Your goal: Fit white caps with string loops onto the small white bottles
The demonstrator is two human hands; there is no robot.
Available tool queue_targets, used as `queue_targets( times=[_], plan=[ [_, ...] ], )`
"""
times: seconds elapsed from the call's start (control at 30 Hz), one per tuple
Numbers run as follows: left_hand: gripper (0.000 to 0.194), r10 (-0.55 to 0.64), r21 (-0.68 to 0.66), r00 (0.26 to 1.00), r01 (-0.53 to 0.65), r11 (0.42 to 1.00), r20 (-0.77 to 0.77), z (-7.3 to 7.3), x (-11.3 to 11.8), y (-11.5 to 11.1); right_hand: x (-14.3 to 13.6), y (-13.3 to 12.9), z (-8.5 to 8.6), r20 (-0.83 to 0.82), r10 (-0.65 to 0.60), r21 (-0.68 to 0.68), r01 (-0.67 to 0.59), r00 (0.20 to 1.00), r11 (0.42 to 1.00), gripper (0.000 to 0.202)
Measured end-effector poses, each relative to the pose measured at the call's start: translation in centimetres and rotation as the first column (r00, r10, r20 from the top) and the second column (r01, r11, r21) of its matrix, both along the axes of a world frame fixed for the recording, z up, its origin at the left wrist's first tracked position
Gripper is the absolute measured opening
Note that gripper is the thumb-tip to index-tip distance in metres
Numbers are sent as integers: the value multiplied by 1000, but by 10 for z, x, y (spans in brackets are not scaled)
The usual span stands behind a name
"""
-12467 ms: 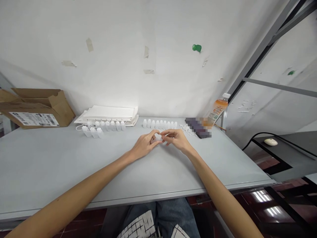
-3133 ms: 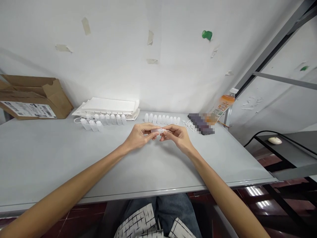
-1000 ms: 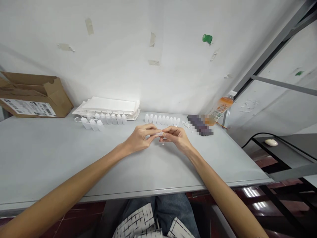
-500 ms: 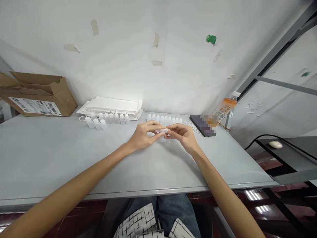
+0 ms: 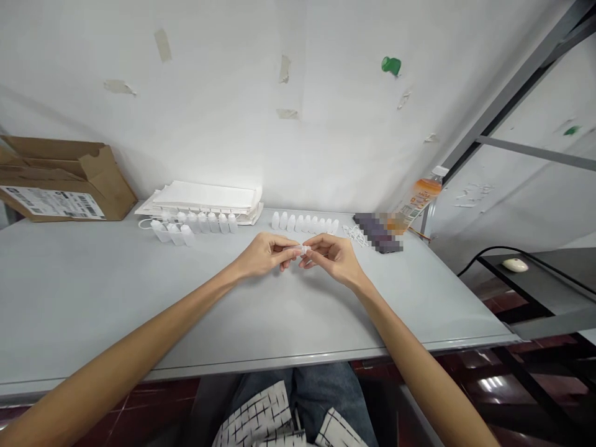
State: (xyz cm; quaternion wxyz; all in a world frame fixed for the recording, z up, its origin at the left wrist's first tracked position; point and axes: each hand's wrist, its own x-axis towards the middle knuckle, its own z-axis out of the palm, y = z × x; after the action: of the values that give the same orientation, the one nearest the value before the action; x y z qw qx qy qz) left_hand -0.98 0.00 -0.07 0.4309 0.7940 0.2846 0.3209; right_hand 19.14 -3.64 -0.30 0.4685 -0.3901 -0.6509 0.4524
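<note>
- The small white bottle (image 5: 303, 250) is held over the desk (image 5: 298, 316), between the two hands, its long axis running roughly left to right.
- The left hand (image 5: 261, 254) pinches its body from the left.
- The right hand (image 5: 338, 257), equally near, pinches at its right end and partly hides it.
- On the far side stands a row of white bottles (image 5: 292, 223); thin white pieces (image 5: 356, 235) lie to the right.

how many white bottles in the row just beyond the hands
9 white bottles, standing side by side toward the back of the table; others could be hidden.
</note>
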Motion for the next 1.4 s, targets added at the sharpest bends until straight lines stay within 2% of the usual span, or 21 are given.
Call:
queue_targets(
  times=[0.13, 0.27, 0.43, 0.57, 0.67, 0.77, 0.87, 0.97, 1.13, 1.4],
  plan=[
    [27, 63, 131, 997, -57, 990, -42, 2, 0, -2, -1, 2, -5, -27, -14, -1, 14, 1000, 1000, 32],
    [22, 140, 319, 989, -119, 940, -44, -1, 1, -2, -3, 5, -7, -56, -39, -43, 37, 998, 998, 33],
    [23, 158, 511, 983, -89, 855, -94, -11, 0, 2, -6, 5, -8, -93, -66, -144, 52, 994, 988, 34],
    [25, 150, 597, 983, -57, 800, -107, -18, -2, 5, -7, 5, -7, -121, -77, -217, 49, 990, 975, 33],
    [26, 150, 640, 982, -43, 767, -115, -18, -1, 4, -5, 5, -4, -127, -76, -243, 43, 989, 969, 31],
    [24, 180, 587, 980, -95, 804, -88, -13, 1, 1, -3, 6, -1, -136, -71, -211, 41, 988, 977, 30],
    [27, 227, 434, 973, -190, 881, -35, -6, 5, -1, -2, 5, 1, -138, -89, -157, 67, 986, 985, 30],
    [33, 257, 278, 966, -242, 930, -20, 0, 6, -2, -2, 5, 2, -149, -91, -158, 68, 985, 985, 31],
    [39, 146, 38, 988, -144, 989, -60, 3, 5, -4, -3, 6, 0, -119, -84, -163, 64, 989, 985, 32],
    [32, 100, -7, 995, -100, 995, 14, -1, 3, -1, -4, 2, 5, -70, 24, -154, -34, 997, 987, 32]
  ],
)
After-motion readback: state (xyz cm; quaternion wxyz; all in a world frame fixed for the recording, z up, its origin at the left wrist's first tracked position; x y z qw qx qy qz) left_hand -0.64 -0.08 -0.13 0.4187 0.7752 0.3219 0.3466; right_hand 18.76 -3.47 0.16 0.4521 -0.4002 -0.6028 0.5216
